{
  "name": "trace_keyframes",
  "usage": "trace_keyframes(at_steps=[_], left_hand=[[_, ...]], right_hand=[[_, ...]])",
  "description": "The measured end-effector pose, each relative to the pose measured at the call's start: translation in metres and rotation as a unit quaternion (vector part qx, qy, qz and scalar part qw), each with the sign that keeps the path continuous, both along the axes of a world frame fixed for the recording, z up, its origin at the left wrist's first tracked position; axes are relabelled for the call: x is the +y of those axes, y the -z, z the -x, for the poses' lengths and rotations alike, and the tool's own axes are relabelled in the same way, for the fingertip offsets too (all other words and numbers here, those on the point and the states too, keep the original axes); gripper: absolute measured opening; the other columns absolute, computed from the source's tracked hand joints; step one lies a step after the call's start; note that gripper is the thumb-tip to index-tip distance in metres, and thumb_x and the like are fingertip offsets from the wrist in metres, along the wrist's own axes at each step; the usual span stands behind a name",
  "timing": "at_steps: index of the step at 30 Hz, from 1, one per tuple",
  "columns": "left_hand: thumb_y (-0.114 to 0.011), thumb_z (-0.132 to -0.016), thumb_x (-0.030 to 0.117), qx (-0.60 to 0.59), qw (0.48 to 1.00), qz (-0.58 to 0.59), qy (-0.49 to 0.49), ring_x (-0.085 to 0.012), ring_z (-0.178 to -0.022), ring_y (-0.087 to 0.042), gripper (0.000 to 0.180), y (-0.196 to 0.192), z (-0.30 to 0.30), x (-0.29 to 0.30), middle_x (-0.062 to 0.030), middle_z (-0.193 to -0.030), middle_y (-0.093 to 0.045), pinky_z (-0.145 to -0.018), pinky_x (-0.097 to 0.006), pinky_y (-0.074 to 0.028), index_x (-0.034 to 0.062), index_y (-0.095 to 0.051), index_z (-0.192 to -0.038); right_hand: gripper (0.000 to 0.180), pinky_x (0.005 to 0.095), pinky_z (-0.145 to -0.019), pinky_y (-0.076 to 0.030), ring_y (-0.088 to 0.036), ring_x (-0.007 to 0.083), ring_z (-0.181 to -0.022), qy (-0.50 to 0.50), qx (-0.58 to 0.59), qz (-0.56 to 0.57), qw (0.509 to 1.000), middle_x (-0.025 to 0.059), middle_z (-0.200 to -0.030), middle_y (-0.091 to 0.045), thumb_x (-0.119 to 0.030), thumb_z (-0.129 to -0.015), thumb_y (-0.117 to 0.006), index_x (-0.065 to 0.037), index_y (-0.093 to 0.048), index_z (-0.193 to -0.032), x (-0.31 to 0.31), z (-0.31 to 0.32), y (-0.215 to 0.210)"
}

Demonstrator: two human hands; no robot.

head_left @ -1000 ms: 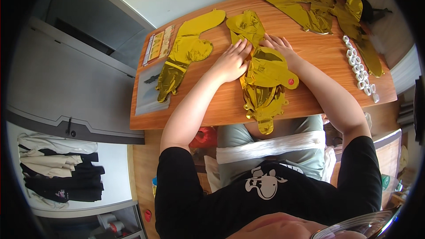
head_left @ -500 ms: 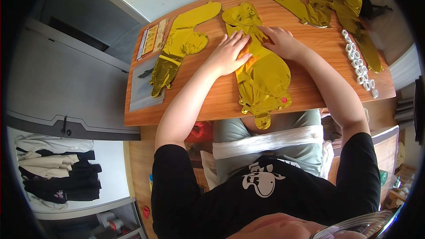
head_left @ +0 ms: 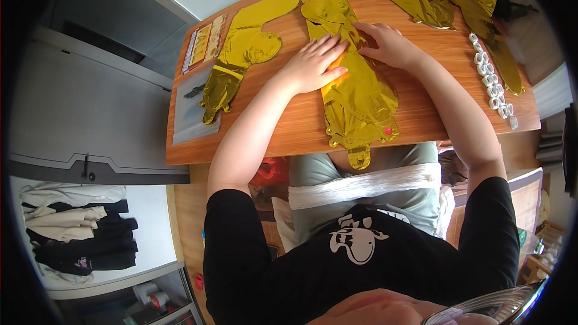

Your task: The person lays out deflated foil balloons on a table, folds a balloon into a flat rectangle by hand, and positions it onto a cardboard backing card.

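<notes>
A flat gold foil balloon (head_left: 361, 102) lies lengthwise on the wooden table in front of me, wrinkled, its tabbed near end hanging past the table edge. My left hand (head_left: 312, 67) rests on the middle of its left side, palm down, fingers stretched out and thumb apart. On the opposite side, my right hand (head_left: 390, 48) touches the balloon's right edge with fingers extended and the thumb spread away. Neither hand grips the foil. A small red spot (head_left: 388, 130) shows near the balloon's lower right corner.
Left on the table (head_left: 289, 126) lie another gold foil balloon (head_left: 247, 39), a printed card (head_left: 205, 42) and a clear plastic sleeve (head_left: 195, 114). More gold foil (head_left: 430, 0) lies at the far right, beside several small white rolls (head_left: 489, 78). White film (head_left: 364, 182) crosses my lap.
The foil's rounded, puffed lower part has become flatter and more creased. My hands stay on the balloon, the left shifted slightly. The whole view has tilted a little.
</notes>
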State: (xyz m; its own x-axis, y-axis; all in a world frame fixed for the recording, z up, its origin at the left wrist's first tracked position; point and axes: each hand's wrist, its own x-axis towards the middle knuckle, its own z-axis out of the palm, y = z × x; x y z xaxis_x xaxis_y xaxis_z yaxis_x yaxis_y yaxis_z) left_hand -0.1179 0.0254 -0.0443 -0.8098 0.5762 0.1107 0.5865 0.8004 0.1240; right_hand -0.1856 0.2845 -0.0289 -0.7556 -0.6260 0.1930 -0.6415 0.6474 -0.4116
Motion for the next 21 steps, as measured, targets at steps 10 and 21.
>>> trace_keyframes(at_steps=[10, 21], left_hand=[[-0.042, -0.101, 0.068, 0.013, 1.0, 0.025, -0.004, -0.0341, -0.156, -0.022, 0.082, 0.002, 0.001, 0.003, -0.0169, -0.168, -0.025, -0.127, -0.047, -0.021, 0.0128, -0.03, -0.161], [-0.053, -0.102, 0.03, 0.03, 0.999, 0.042, -0.003, -0.0303, -0.157, -0.022, 0.069, 0.0, -0.003, 0.004, -0.0117, -0.17, -0.025, -0.127, -0.045, -0.023, 0.0137, -0.026, -0.163]], right_hand=[[0.039, 0.044, -0.097, -0.051, -0.063, 0.0383, -0.113, -0.1, 0.112, 0.12, 0.981, 0.0181, -0.122, -0.066, -0.008, -0.088, -0.07, -0.005, -0.066, -0.126, -0.009, -0.028, -0.023], [0.038, 0.0406, -0.096, -0.051, -0.063, 0.027, -0.111, -0.299, 0.209, -0.065, 0.929, 0.0065, -0.119, -0.063, -0.015, -0.086, -0.065, -0.012, -0.07, -0.124, -0.034, -0.09, -0.009]])
